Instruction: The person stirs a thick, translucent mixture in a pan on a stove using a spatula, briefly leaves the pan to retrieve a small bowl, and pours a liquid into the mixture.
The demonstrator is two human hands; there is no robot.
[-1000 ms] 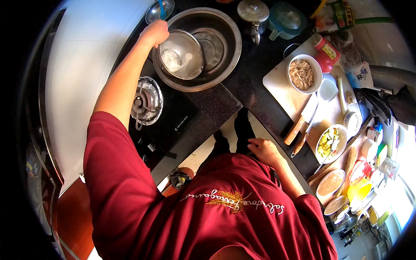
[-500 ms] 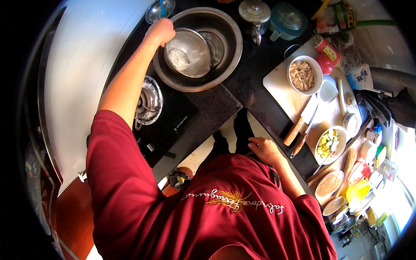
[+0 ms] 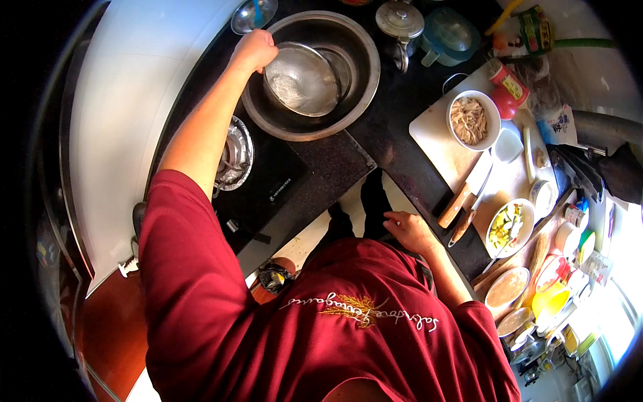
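Observation:
My left hand [image 3: 254, 51] is closed on the rim side of a round metal bowl [image 3: 303, 80]. The bowl is tilted inside a large dark-metal basin [image 3: 365, 100], and a pale wet-looking glint shows low in it. Whether its wall is solid or fine mesh, I cannot tell. My right hand [image 3: 410, 231] hangs by my waist, near the counter's edge, its fingers loosely bent and a little apart, with nothing seen in them. Closest to it on the counter are a cleaver [image 3: 462, 197] and a thinner wooden-handled knife [image 3: 463, 226].
A gas burner [image 3: 236, 157] lies under my left forearm. A lidded metal pot [image 3: 400, 19] and a blue-green pitcher [image 3: 450, 33] stand behind. On the right are a cutting board [image 3: 429, 127], a bowl of shredded food [image 3: 469, 120], a bowl of chopped vegetables [image 3: 507, 228] and crowded dishes.
The metal bowl has shifted slightly to the right within the basin and its tilt has changed, my left hand moving with it. My right hand stays in place.

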